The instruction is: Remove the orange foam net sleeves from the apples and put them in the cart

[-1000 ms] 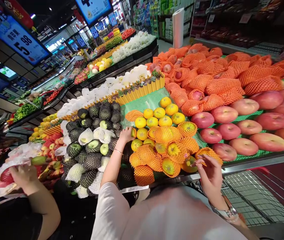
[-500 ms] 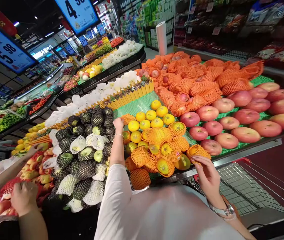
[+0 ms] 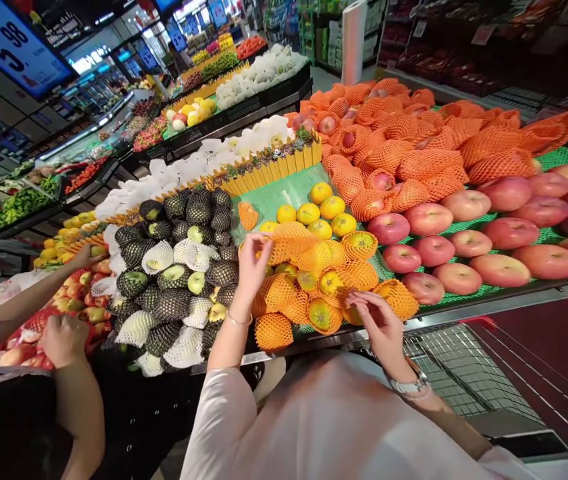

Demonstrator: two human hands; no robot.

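The left hand point(image 3: 254, 268) pinches an orange foam net point(image 3: 291, 244) over the oranges point(image 3: 331, 283) on the bench point(image 3: 514, 303); the right hand point(image 3: 384, 328) curls loosely at their front, and whether it grips anything I cannot tell. A light pinch should keep the net from tearing.

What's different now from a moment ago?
The left hand has drawn back toward the person and now holds an orange foam net over the yellow fruit. The right hand has shifted left along the fruit's front edge. The red apples stay as they were.
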